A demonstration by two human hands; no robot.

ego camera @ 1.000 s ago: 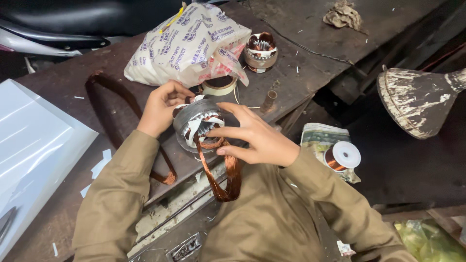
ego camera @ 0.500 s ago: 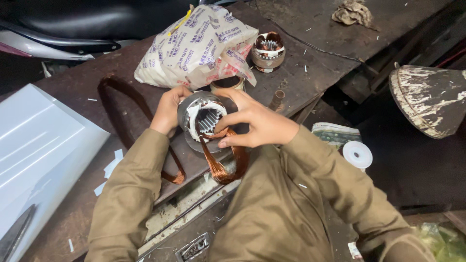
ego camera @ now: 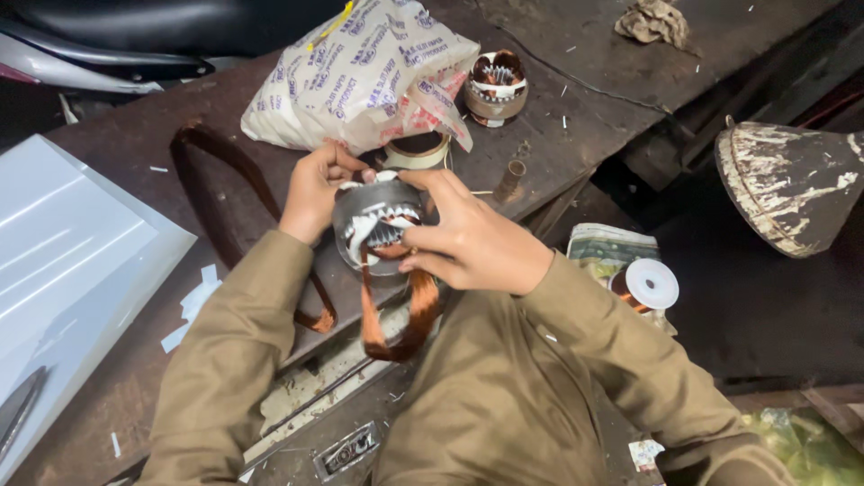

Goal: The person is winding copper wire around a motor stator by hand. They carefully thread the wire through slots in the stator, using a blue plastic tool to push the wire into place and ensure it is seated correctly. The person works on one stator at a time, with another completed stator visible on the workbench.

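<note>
My left hand [ego camera: 315, 187] and my right hand [ego camera: 472, 241] together hold a round metal motor stator [ego camera: 376, 220] with white slot paper above the near edge of a dark wooden bench [ego camera: 558, 117]. The left hand grips its far left side. The right hand covers its right side, thumb and fingers pinching a loop of copper wire coil [ego camera: 396, 310] that hangs down from the stator's bore toward my lap. Both sleeves are olive-brown.
On the bench lie a printed plastic bag [ego camera: 360, 76], a wound stator [ego camera: 495, 85], a tape roll [ego camera: 416, 148], another copper coil loop [ego camera: 225, 193], a crumpled rag [ego camera: 657, 20]. A wire spool [ego camera: 646, 283] sits lower right, a spattered cone lampshade [ego camera: 792, 184] at right, a white panel [ego camera: 72, 252] at left.
The stator and both hands have stayed close to my body while the view shifted slightly. My right hand has turned over the stator and pulled the copper coil tighter into it.
</note>
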